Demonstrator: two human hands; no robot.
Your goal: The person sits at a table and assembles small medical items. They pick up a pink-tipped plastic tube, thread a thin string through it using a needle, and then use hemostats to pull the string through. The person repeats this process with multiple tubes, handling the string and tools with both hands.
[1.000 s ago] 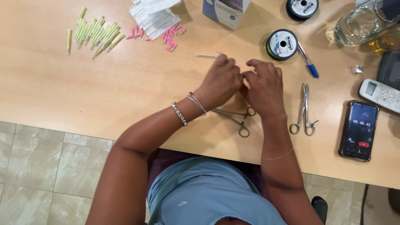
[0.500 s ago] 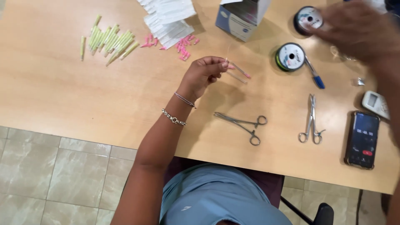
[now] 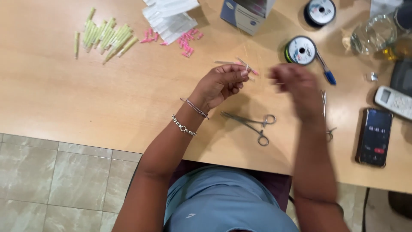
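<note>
My left hand [image 3: 221, 83] hovers over the wooden table [image 3: 64, 99], thumb and fingers pinched on a thin clear tube with a pink tip [image 3: 246, 66]. My right hand [image 3: 296, 88] is blurred by motion just to the right of it, fingers curled; whether anything is in it is unclear. A pair of metal forceps [image 3: 251, 122] lies on the table below both hands. A second pair of forceps [image 3: 327, 116] is partly hidden under my right wrist. A spool of thin line [image 3: 300, 50] sits just beyond my right hand.
Green tubes [image 3: 107, 34], pink pieces [image 3: 186, 41] and white packets [image 3: 169, 17] lie at the far left. A box [image 3: 246, 13], another spool [image 3: 319, 10], a blue pen [image 3: 325, 71], a glass [image 3: 373, 34], a remote [image 3: 392, 101] and a phone [image 3: 373, 136] crowd the right.
My hands parted from working together. The right hand reached out to the far right, then swung back toward the left hand, which kept the thin tube raised.
</note>
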